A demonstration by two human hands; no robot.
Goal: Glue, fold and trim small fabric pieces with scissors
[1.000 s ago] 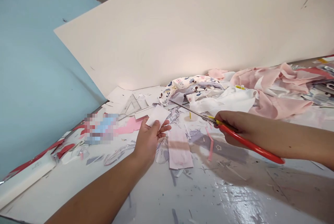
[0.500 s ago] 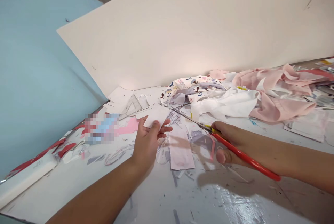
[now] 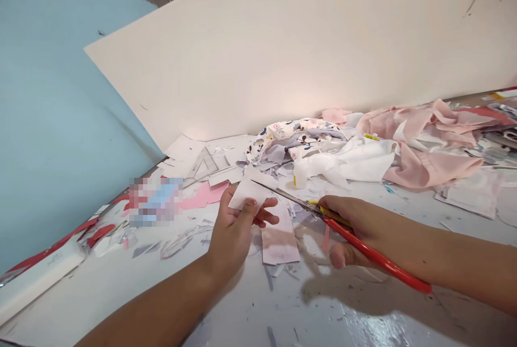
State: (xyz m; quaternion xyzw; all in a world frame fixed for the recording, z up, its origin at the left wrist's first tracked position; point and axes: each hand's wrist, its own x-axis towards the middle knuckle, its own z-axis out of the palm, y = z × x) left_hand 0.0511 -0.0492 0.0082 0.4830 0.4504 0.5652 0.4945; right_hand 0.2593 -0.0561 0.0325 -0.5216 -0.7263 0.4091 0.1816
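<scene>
Your L hand (image 3: 233,227) is closed on the small white paper piece (image 3: 247,193) above the white desk (image 3: 238,317), & your R hand (image 3: 359,226) grips the red-and-yellow-handled metal scissors (image 3: 375,251), w/ blades (image 3: 285,195) at the paper's edge.

We see scissors (image 3: 355,243) with metal blades and 2 glossy, smooth plastic handles, 1 red, 1 yellow. White piece (image 3: 249,193): matt, smooth, paper-like. Floral cloth (image 3: 278,134) and pink cloth (image 3: 430,166): soft, matt, wrinkled. White panel (image 3: 274,56): smooth, low sheen. Tabletop (image 3: 323,320): glossy, scuffed. Triangle ruler (image 3: 202,165): clear plastic.
</scene>
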